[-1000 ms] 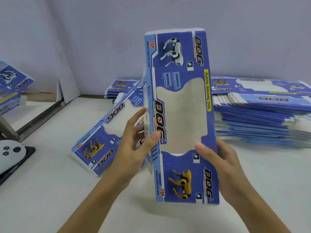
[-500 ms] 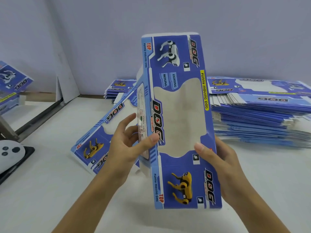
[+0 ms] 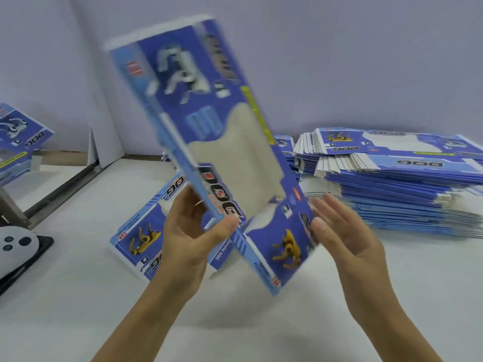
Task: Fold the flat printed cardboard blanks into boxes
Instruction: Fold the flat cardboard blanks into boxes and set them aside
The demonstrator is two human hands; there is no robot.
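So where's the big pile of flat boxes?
In the head view, the stack of flat blanks sits on the white table at the right, against the wall, just behind the right hand.

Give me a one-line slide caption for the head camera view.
Left hand grips a tilted blue dog-print box blank, right hand open beside it, stack of flat blanks behind.

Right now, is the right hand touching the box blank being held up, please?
Cannot tell. In the head view the open right hand sits at the blurred right edge of the box blank; neither contact nor gap shows plainly.
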